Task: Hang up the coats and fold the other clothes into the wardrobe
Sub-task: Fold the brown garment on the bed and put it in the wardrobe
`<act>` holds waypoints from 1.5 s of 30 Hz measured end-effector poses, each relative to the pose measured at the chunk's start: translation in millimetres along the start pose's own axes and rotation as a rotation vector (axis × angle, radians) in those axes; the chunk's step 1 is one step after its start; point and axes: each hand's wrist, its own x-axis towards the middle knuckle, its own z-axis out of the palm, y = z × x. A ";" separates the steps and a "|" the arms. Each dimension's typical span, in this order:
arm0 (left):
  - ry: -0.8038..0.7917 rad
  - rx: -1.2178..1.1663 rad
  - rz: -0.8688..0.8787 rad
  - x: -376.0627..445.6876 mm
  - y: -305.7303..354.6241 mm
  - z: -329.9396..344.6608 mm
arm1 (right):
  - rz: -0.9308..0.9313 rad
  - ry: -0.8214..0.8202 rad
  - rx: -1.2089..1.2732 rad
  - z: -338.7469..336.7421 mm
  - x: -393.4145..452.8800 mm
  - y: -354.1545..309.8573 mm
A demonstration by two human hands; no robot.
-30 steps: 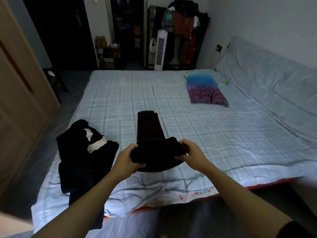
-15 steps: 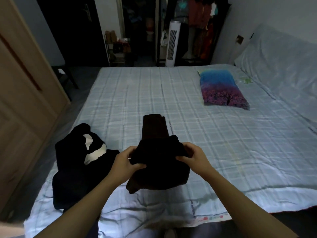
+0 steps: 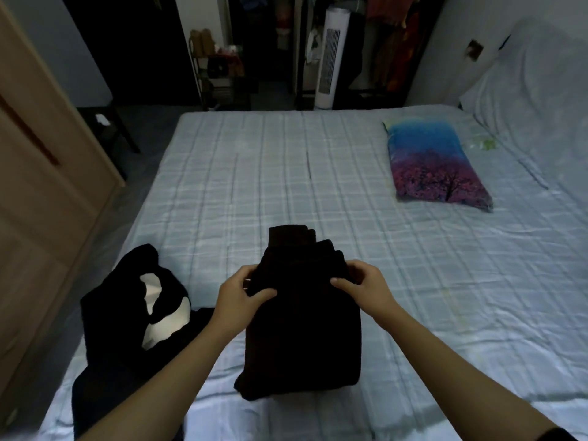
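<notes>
A dark brown garment [image 3: 302, 329] lies folded on the near part of the bed [image 3: 318, 186], its far end sticking out beyond the fold. My left hand [image 3: 241, 297] grips the folded edge on the left side. My right hand [image 3: 362, 288] grips the same edge on the right side. A black garment with a white lining [image 3: 136, 313] lies crumpled at the bed's near left corner, apart from both hands. The wooden wardrobe [image 3: 41, 202] stands along the left wall with its door shut.
A blue and purple pillow [image 3: 436, 167] lies on the bed at the right. A light cover [image 3: 534, 84] drapes the headboard at far right. Beyond the bed stand a white tower fan [image 3: 327, 58], a small shelf [image 3: 219, 68] and a rack of hanging clothes [image 3: 391, 43].
Both hands have carried the near end of the dark garment away from me, over its far part, so the fold now covers most of it. The view has moved closer to the bed.
</notes>
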 end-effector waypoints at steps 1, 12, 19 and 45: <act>0.008 -0.012 0.001 13.7 -1.9 -2.2 | -0.001 0.021 -0.012 2.9 12.4 -2.9; 0.003 -0.049 -0.107 151.2 -36.6 7.7 | 0.096 0.048 -0.122 13.9 155.1 7.6; 0.001 -0.018 -0.192 241.6 -76.7 37.0 | 0.253 0.055 -0.046 20.7 248.8 47.2; -0.223 0.935 0.285 311.8 -263.5 155.8 | -0.142 -0.116 -1.070 108.9 347.3 244.0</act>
